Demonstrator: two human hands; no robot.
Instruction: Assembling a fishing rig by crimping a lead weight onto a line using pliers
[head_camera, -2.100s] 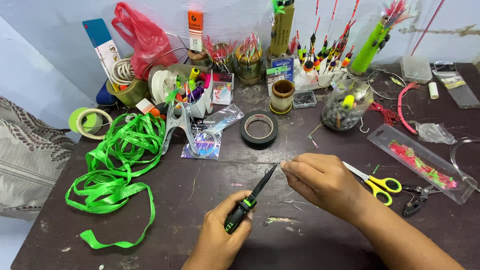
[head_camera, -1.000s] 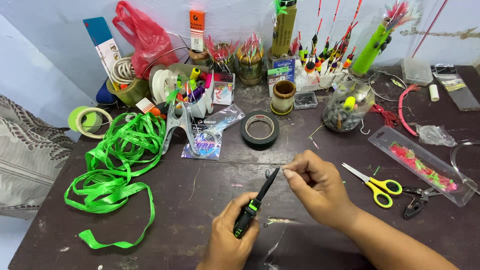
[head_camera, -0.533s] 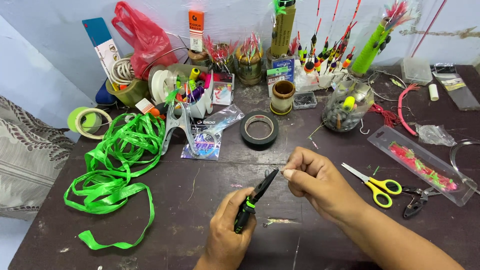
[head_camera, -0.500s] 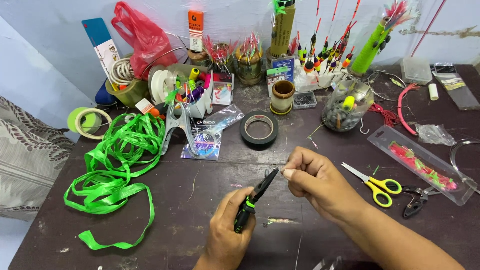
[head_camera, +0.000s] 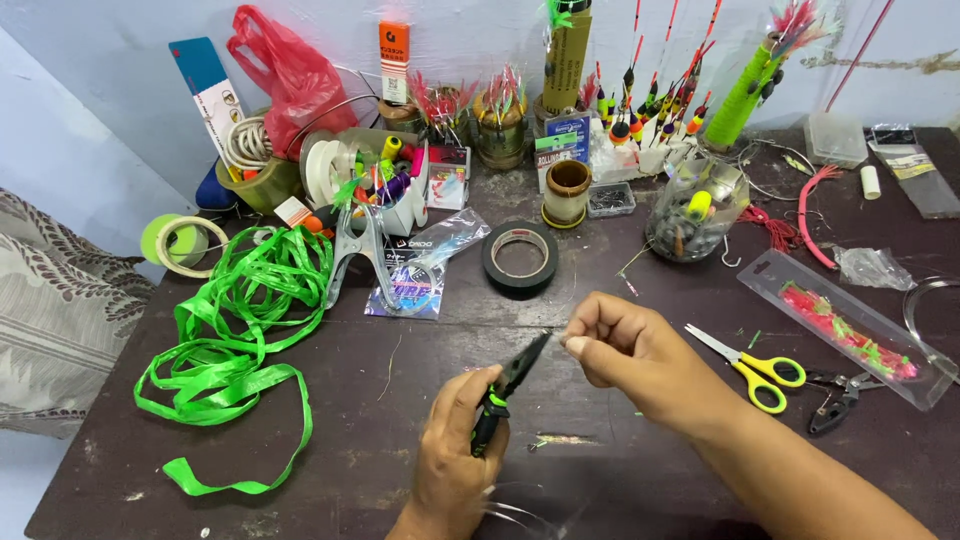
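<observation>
— While the desk takes up nearly the whole view, what lies largest on it?

— One heap of green ribbon, spread from the left edge toward the middle. Next in size, one clear packet of pink lures near the right edge, then one black tape roll at the centre and one pale green tape roll hanging over the left edge.

— And the hands?

— Two. The left hand, near the front edge, is closed in a fist around the green-and-black handles of one pair of pliers, whose dark nose points up and to the right. The right hand is mostly curled, thumb and forefinger pinched together right at the plier tip; what they pinch is too small to tell.

— Anything else nearby?

— One pair of yellow-handled scissors just right of the right hand, and one small dark clipper beside them. One glass jar of floats stands toward the back edge, right of the black tape.
</observation>
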